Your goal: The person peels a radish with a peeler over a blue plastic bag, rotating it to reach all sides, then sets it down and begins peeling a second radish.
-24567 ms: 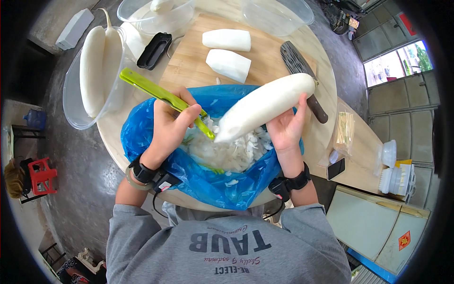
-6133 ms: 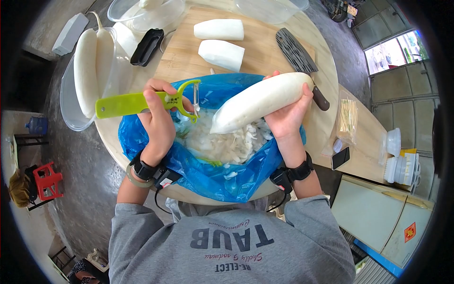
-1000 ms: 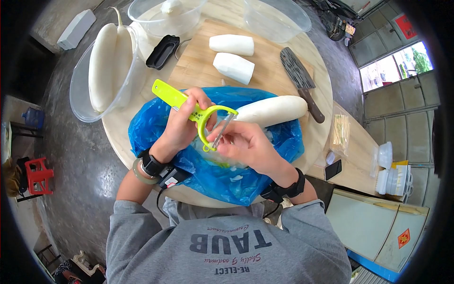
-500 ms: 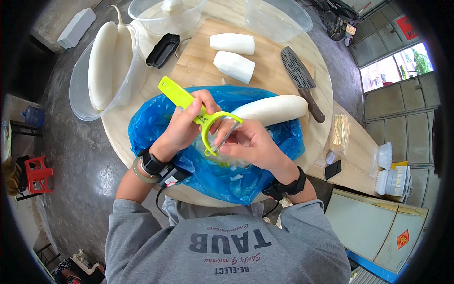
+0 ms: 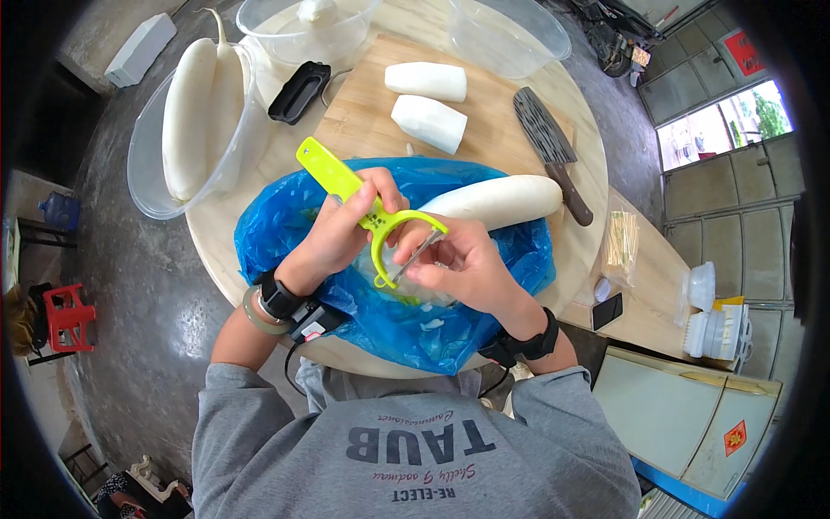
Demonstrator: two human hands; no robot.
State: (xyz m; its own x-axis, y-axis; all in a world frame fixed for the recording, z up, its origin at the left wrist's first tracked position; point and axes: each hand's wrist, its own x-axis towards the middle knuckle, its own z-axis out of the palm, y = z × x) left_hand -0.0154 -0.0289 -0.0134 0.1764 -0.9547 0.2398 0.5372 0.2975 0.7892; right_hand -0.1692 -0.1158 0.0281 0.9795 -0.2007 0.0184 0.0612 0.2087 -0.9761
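My left hand (image 5: 346, 227) is wrapped round the green peeler (image 5: 330, 169), whose handle points up and left. At the peeler's blade, the fingers of my right hand (image 5: 458, 259) are pinched together; whatever they hold there is too small to make out. Both hands are above a blue plastic bag (image 5: 389, 333) with pale peelings (image 5: 432, 325) in it. Beyond my right hand, a long white radish (image 5: 501, 200) lies across the bag's far edge.
Two cut radish pieces (image 5: 425, 80) lie on the wooden board (image 5: 363, 108), with a cleaver (image 5: 546, 138) at its right. A clear tub (image 5: 143, 173) of radishes stands left, near a black tray (image 5: 299, 92). Further right are skewers (image 5: 621, 238) and a phone (image 5: 607, 311).
The peeler and my left hand have shifted very slightly to the right. My right hand's fingers have moved a little at the blade.
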